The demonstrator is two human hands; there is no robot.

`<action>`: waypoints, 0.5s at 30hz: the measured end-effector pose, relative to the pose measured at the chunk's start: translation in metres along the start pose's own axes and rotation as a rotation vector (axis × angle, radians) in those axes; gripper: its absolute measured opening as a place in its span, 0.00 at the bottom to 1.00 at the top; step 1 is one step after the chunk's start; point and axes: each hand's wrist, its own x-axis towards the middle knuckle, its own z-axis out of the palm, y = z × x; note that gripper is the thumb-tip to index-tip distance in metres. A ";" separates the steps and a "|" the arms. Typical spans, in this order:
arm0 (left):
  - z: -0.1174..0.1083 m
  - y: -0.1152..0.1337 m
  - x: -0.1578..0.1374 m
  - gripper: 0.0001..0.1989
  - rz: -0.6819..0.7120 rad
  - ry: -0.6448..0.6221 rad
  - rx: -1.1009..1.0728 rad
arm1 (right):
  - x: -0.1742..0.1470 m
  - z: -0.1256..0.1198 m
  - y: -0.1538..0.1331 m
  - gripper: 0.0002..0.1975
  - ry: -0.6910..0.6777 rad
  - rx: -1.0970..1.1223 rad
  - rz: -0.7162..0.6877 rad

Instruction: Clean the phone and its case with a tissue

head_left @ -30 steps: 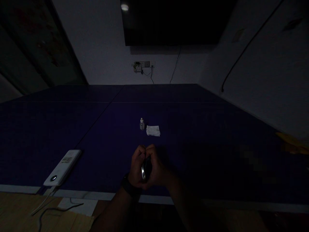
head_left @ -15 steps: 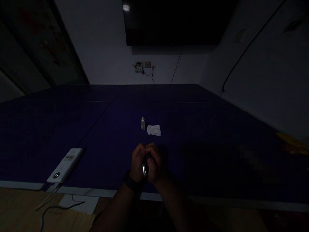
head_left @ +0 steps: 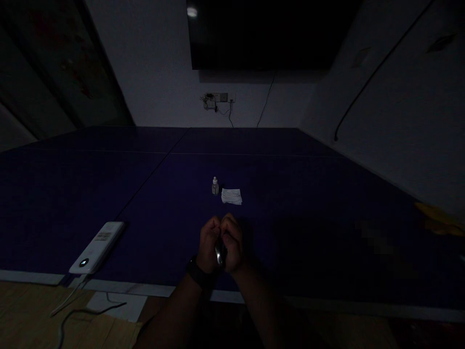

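My left hand [head_left: 209, 245] and my right hand [head_left: 232, 242] are pressed together near the table's front edge, fingers curled and fingertips meeting. Between the palms they hold a small dark object with a shiny, curved metal edge [head_left: 219, 256]; the fingers cover most of it, and its kind cannot be made out. Just beyond my hands stands a small clear bottle [head_left: 215, 188] with a white dropper-like cap, upright. Beside it on the right lies a folded white cloth or tissue [head_left: 231, 196]. Neither hand touches these two.
A white power bank [head_left: 98, 247] with a cable [head_left: 67, 298] lies at the left front of the dark blue table [head_left: 163, 203]. Something yellow [head_left: 438, 218] sits at the right edge. Wall sockets [head_left: 218, 98] and a large dark screen [head_left: 269, 34] are at the back.
My hands stay clasped around the shiny object, which has tilted slightly between them. The view has shifted a little; the bottle and cloth have not moved.
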 end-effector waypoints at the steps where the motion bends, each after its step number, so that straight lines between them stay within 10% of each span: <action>1: 0.000 0.000 0.000 0.24 -0.003 -0.001 -0.013 | 0.001 0.000 0.001 0.16 0.000 0.020 0.011; 15: -0.019 0.006 0.030 0.26 -0.190 0.015 -0.166 | 0.018 -0.029 0.025 0.19 0.119 0.150 0.302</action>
